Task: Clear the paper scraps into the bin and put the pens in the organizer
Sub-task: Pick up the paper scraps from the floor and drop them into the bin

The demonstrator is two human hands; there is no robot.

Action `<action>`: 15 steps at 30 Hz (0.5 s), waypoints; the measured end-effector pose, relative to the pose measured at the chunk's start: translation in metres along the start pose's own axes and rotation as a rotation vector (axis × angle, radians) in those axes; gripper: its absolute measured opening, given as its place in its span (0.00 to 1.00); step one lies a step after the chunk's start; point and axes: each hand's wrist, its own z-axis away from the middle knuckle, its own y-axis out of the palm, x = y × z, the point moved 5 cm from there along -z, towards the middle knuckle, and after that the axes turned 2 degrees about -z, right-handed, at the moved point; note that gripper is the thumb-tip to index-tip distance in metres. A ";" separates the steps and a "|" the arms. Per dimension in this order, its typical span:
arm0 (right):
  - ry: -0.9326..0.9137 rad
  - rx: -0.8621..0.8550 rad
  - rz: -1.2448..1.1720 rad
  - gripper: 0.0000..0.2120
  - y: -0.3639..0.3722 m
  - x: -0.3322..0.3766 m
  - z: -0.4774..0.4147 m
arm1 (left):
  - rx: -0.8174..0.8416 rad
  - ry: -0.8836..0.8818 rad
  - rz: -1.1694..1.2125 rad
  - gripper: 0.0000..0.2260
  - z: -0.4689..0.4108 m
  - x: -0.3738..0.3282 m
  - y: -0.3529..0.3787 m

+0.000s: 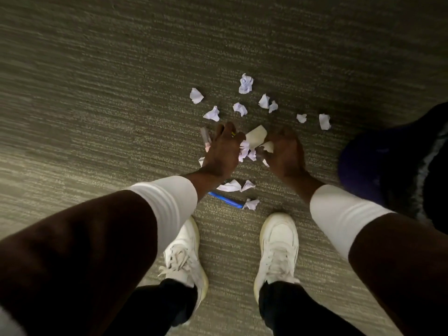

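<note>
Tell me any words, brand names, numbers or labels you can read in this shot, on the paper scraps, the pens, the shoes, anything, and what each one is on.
None can be read.
Crumpled paper scraps: no writing can be made out.
Blue pen: no readable print.
Clear pen by the left hand: too blurred to tell.
White shoes: no logo or brand shows.
Dark blue object beside the right hand: too dark to show any label.

A: Where does everything sit around the pen (226, 200) on the floor (97, 93)?

B: Both hands, left (224, 151) and right (284, 154), are beyond it, with paper scraps (251, 147) between them. More scraps (246, 83) lie farther off.

A: And nearer?

B: Two shoes (278, 248) stand nearer than the pen; one scrap (252, 204) touches its right end.
</note>
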 end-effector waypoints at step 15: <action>0.317 -0.271 -0.377 0.12 -0.142 0.016 0.149 | -0.108 -0.137 0.340 0.12 0.079 -0.146 -0.129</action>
